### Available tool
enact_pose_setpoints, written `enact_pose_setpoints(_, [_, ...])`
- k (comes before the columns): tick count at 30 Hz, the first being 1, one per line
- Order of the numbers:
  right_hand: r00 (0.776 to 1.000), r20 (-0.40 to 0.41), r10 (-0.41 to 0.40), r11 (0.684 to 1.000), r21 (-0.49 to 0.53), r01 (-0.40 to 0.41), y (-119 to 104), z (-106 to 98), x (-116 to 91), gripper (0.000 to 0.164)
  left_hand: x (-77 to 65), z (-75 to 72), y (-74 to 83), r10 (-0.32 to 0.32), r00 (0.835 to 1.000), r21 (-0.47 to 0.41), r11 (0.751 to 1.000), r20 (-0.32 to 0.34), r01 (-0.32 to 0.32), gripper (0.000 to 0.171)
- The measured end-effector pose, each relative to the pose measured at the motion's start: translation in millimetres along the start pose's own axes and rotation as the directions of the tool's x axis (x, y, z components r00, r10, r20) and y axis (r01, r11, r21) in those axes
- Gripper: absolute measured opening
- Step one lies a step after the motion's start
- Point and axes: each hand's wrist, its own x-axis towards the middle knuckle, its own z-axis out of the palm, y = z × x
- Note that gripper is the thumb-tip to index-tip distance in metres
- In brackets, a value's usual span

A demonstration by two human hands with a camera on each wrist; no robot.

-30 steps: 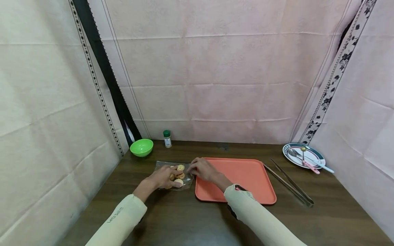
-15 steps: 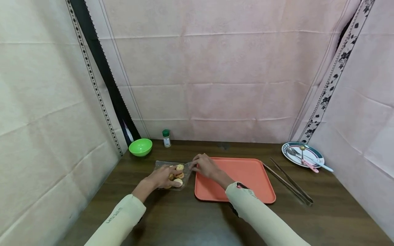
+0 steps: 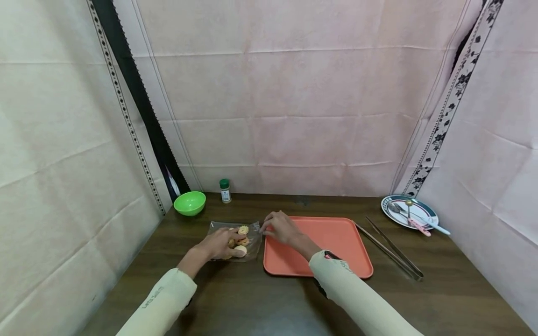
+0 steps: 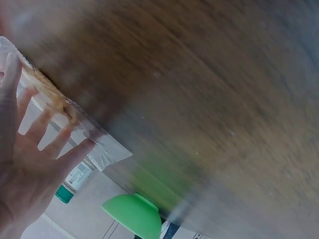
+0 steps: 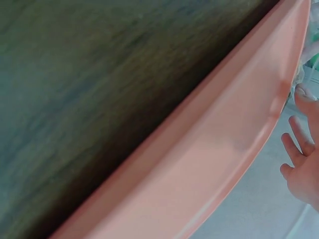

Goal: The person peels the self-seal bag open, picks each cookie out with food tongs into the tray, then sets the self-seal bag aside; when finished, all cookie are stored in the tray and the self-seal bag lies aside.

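Observation:
A clear plastic bag (image 3: 251,254) of round cookies (image 3: 243,230) lies flat on the wooden table, left of the orange tray (image 3: 325,242). My left hand (image 3: 218,243) rests over the bag's left part. In the left wrist view its fingers (image 4: 37,129) spread fairly straight against the plastic. At the bag's right edge, my right hand (image 3: 283,228) pinches the plastic, with the wrist over the tray. The right wrist view shows the thumb (image 5: 304,97) against the plastic and the other fingers loosely bent; the exact pinch is partly cut off there.
Behind the bag stand a green bowl (image 3: 190,203) and a small green-capped bottle (image 3: 225,191). Metal tongs (image 3: 392,252) lie right of the tray. A plate (image 3: 390,213) with a fork and other cutlery sits at the back right. Cloth walls enclose the table.
My right hand has shifted slightly right and away from the left hand, at the bag's edge. The left hand stays on the bag. The head view has turned slightly.

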Motion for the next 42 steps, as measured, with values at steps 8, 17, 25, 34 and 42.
enact_pose_setpoints(8, [1.000,-0.028,0.007,0.999,0.036,-0.006,5.0,-4.8,-4.5,0.009,-0.8,-3.3,-6.5,-0.035,0.999,0.034,0.999,-0.009,0.035,0.069])
enact_pose_setpoints(17, [0.998,0.034,0.046,0.999,0.001,-0.046,-7.7,-2.2,-2.0,0.032,-1.1,-3.9,-7.8,-0.042,0.999,0.025,0.999,0.015,0.042,0.069])
enact_pose_setpoints(25, [0.975,0.186,0.123,0.985,-0.141,-0.097,-17.6,1.2,-7.2,0.074,-3.1,-3.5,-7.5,0.005,1.000,-0.002,1.000,-0.005,-0.005,0.068])
enact_pose_setpoints(34, [0.940,0.277,0.201,0.969,-0.200,-0.148,-22.0,2.8,-11.3,0.090,-5.7,-3.8,-9.8,0.015,1.000,0.004,1.000,-0.016,-0.015,0.069])
enact_pose_setpoints(42, [0.950,0.264,0.170,0.980,-0.143,-0.136,-23.2,-0.7,-16.0,0.086,-7.5,-1.3,-12.3,0.005,1.000,-0.009,1.000,-0.009,-0.006,0.069])
